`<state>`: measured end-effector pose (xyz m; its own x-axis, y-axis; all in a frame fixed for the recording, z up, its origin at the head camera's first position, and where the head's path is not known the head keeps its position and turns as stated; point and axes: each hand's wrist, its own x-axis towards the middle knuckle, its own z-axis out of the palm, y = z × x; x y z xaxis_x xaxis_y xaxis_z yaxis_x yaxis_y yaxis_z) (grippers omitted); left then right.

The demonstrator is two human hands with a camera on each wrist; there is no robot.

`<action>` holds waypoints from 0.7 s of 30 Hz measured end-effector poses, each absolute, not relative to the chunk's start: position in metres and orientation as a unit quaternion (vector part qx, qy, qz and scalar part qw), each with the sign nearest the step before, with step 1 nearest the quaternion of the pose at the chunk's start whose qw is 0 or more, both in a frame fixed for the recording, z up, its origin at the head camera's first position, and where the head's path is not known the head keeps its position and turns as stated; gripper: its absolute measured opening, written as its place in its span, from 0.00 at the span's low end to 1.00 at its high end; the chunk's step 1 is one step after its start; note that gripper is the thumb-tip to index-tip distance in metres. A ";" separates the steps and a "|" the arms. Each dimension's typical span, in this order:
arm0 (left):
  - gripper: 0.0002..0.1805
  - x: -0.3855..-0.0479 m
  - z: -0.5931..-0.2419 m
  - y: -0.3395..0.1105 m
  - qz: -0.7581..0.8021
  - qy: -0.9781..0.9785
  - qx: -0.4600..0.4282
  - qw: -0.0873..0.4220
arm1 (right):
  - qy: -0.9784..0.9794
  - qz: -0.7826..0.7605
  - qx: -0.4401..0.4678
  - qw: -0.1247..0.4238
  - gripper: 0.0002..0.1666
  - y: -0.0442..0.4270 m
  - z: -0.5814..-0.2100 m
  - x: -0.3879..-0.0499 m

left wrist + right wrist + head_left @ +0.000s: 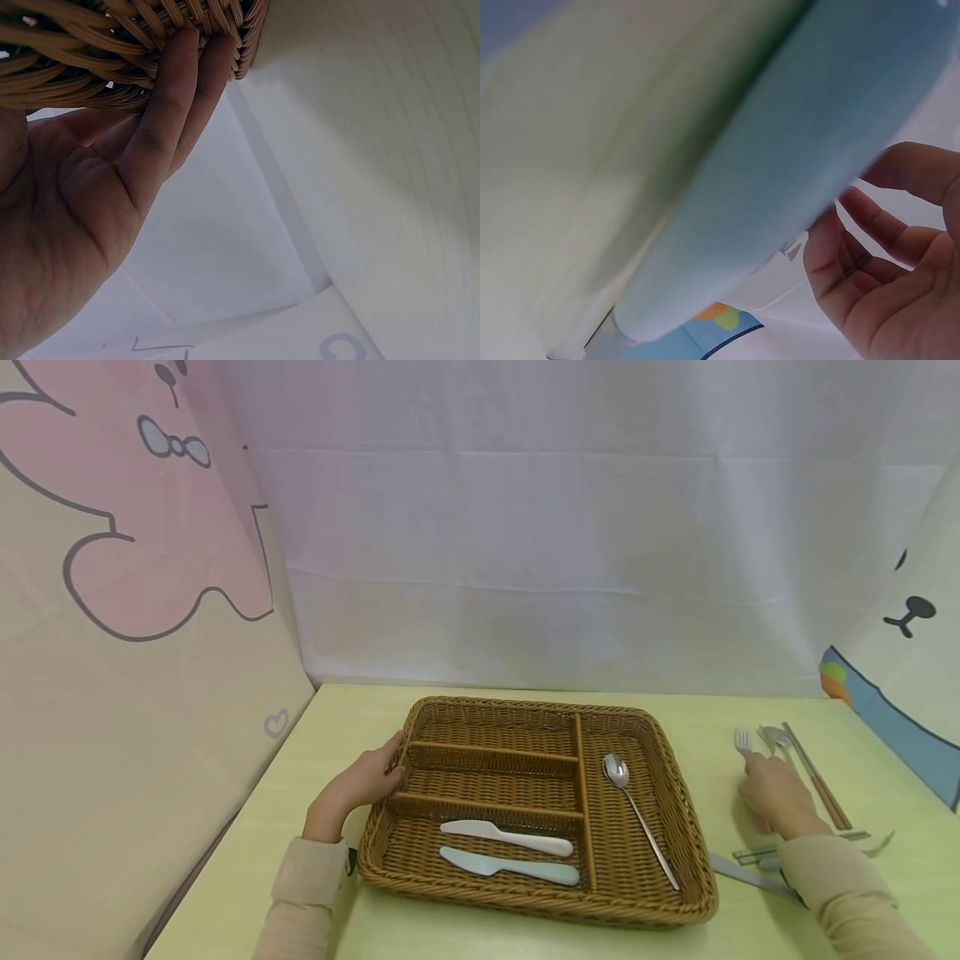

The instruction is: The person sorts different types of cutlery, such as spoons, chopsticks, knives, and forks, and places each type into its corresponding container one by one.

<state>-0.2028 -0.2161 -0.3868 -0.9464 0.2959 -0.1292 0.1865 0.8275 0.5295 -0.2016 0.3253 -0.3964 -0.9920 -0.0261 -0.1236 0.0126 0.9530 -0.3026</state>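
A brown wicker cutlery basket [517,906] stands on the table. My left hand [372,774] grips its left rim, thumb over the edge; in the left wrist view, fingers [165,112] press the woven outer side. In the front left compartment lie a white knife [506,837] and a pale green knife [510,866]. A metal spoon [637,822] lies in the long right compartment. At the right, my right hand [776,793] pinches a fork [742,739], whose tines show past the fingers. In the right wrist view the fingertips are partly hidden behind a blurred pale blue handle [780,172].
Beyond the right hand lie another spoon [778,737] and brown-ended chopsticks [828,797]. A flat grey utensil [750,872] lies by the basket's right side, partly under the right forearm. More cutlery [877,845] lies around that wrist. A white curtain [562,568] hangs behind the table.
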 end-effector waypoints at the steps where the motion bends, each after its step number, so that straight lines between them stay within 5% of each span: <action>1: 0.36 -0.203 -0.387 -0.216 0.264 0.950 0.127 0.103 | 0.986 -0.156 -0.004 0.063 0.24 0.325 -0.397 -0.201; 21: 0.36 -0.202 -0.388 -0.216 0.267 0.949 0.131 0.101 | 0.980 -0.184 0.002 0.078 0.13 0.322 -0.401 -0.197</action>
